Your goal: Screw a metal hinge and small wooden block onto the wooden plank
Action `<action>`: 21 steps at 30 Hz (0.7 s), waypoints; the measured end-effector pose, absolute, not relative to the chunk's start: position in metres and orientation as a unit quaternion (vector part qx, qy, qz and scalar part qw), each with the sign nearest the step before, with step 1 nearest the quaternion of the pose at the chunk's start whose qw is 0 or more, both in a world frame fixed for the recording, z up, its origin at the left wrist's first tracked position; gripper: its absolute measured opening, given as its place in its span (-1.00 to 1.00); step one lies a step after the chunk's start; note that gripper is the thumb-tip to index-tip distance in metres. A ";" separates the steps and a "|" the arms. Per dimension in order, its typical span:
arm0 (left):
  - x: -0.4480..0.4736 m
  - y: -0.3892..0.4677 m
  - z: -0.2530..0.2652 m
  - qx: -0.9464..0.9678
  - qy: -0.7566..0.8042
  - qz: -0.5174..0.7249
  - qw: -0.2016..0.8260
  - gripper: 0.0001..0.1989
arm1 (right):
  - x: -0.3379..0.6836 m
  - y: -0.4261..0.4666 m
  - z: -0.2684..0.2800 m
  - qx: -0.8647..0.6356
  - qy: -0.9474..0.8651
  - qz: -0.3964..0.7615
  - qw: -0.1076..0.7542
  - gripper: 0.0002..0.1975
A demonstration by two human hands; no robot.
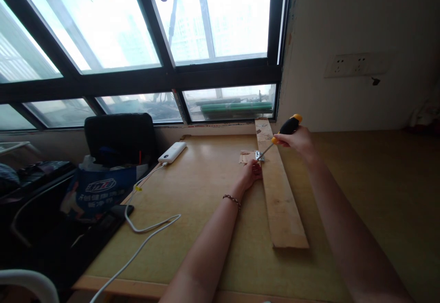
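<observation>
A long wooden plank (280, 193) lies lengthwise on the table, its far end near the window. On its left edge sits a small metal hinge (260, 156), and a short piece of wood (244, 157) lies just left of that. My right hand (296, 139) is closed around the black and yellow handle of a screwdriver (289, 126). The shaft slants down to the left, its tip at the hinge. Close below the tip, my left hand (252, 174) rests against the plank's left edge with its fingers curled together. What those fingers pinch is hidden.
To the left on the table (206, 202) lies a white power bank (173, 152) with a white cable (147, 229) trailing to the front edge. Beyond the left edge are a black chair (120, 133) and a blue bag (103, 190). A window and wall sockets (357, 64) are behind.
</observation>
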State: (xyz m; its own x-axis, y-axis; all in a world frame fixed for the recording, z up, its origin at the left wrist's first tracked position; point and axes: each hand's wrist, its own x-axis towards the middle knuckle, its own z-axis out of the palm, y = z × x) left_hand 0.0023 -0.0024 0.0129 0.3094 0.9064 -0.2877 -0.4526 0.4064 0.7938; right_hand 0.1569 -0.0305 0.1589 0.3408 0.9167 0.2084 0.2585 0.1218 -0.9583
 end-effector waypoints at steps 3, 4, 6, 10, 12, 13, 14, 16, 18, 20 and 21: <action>0.002 -0.002 0.012 0.317 0.365 0.447 0.753 -0.84 | 0.155 -0.026 0.154 -0.639 -0.512 0.215 0.533 -0.68; 0.002 -0.002 0.012 0.320 0.362 0.445 0.754 -0.84 | 0.154 -0.025 0.152 -0.647 -0.517 0.202 0.522 -0.68; 0.002 -0.001 0.012 0.319 0.362 0.443 0.756 -0.84 | 0.151 -0.023 0.149 -0.657 -0.525 0.183 0.509 -0.68; 0.001 0.001 0.010 0.306 0.368 0.442 0.759 -0.82 | 0.149 -0.021 0.146 -0.653 -0.530 0.167 0.514 -0.67; 0.002 0.002 0.009 0.307 0.366 0.441 0.760 -0.83 | 0.150 -0.021 0.146 -0.649 -0.522 0.170 0.527 -0.66; 0.002 0.002 0.008 0.308 0.365 0.441 0.760 -0.83 | 0.151 -0.021 0.147 -0.646 -0.518 0.171 0.534 -0.66; 0.002 0.002 0.008 0.308 0.366 0.441 0.759 -0.84 | 0.152 -0.021 0.147 -0.643 -0.516 0.170 0.540 -0.66; 0.002 0.002 0.008 0.306 0.371 0.442 0.758 -0.84 | 0.153 -0.022 0.148 -0.640 -0.516 0.161 0.546 -0.67; 0.003 0.001 0.008 0.303 0.376 0.443 0.755 -0.83 | 0.154 -0.022 0.148 -0.644 -0.520 0.144 0.542 -0.66; 0.002 0.001 0.009 0.301 0.377 0.441 0.757 -0.82 | 0.154 -0.022 0.148 -0.650 -0.522 0.136 0.534 -0.65; 0.002 0.001 0.009 0.301 0.375 0.440 0.759 -0.81 | 0.153 -0.022 0.148 -0.654 -0.522 0.136 0.530 -0.65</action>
